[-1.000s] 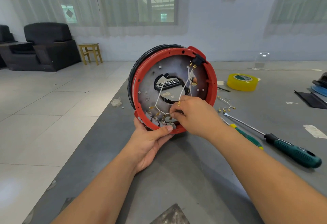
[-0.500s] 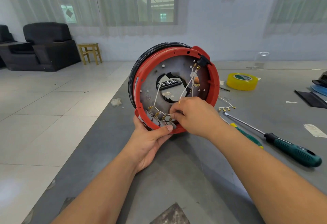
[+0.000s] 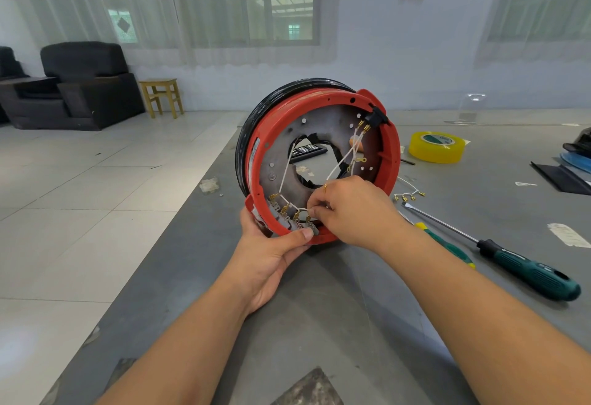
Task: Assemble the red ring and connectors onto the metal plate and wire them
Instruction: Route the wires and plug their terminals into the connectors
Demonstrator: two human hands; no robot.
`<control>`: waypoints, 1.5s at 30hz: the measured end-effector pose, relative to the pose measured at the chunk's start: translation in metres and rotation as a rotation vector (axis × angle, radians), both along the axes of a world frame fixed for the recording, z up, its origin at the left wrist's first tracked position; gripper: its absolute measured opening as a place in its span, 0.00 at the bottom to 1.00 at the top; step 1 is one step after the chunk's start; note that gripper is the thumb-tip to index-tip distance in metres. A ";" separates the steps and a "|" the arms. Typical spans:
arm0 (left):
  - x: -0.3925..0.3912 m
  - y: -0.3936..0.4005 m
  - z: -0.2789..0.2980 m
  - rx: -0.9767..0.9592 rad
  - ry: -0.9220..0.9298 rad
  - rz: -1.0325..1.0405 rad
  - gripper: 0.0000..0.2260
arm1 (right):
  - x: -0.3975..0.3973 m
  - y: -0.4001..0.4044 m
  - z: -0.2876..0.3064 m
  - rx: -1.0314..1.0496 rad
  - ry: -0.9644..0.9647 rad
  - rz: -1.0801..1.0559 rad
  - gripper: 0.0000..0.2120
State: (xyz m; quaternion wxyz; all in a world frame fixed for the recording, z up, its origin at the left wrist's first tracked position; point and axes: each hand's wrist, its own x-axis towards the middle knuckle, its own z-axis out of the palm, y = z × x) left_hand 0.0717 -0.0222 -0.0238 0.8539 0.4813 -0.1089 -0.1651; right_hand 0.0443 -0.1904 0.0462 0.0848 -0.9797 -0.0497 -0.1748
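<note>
Assembly: the round grey metal plate (image 3: 281,161) with a large ragged central hole is seated inside the red plastic ring (image 3: 391,148), and a black rim (image 3: 256,107) is seen behind both; the whole is stood on edge on the grey worktop (image 3: 319,324), tilted back, so that its inner face is turned toward the head camera.

Left hand (image 3: 268,257): it is curled under the lowest part of the red ring, with the thumb pressed on the rim's front edge; the assembly is judged to be propped and steadied this way so that the lower terminals can be reached.

Right hand (image 3: 348,209): its fingertips are closed in a pinch at the row of small grey connectors with brass terminals (image 3: 287,212) along the ring's bottom; what exactly is pinched is hidden, though a terminal or wire end seems likely.

Wiring: thin white wires (image 3: 343,155) are run from a black connector block (image 3: 377,116) at the upper right down to the bottom row; one brass ring lug (image 3: 363,160) hangs unattached, so the wiring is judged unfinished.

Within reach: a spare white wire harness with brass lugs (image 3: 407,193), a dark green-handled screwdriver (image 3: 524,273) and a yellow-and-green-handled screwdriver (image 3: 444,244) are laid just right of the work; a yellow tape roll (image 3: 436,147) sits farther back.
</note>
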 end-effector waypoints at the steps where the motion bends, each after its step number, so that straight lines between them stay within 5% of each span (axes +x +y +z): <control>1: 0.000 0.000 0.000 -0.002 -0.001 0.003 0.40 | 0.000 0.000 0.000 0.001 0.001 0.000 0.07; 39: 0.001 0.002 0.004 0.024 0.052 -0.009 0.39 | 0.005 0.001 -0.009 0.025 -0.037 0.033 0.05; 45: 0.002 0.003 0.002 0.018 0.038 -0.042 0.41 | 0.003 0.005 -0.005 0.194 -0.016 0.106 0.05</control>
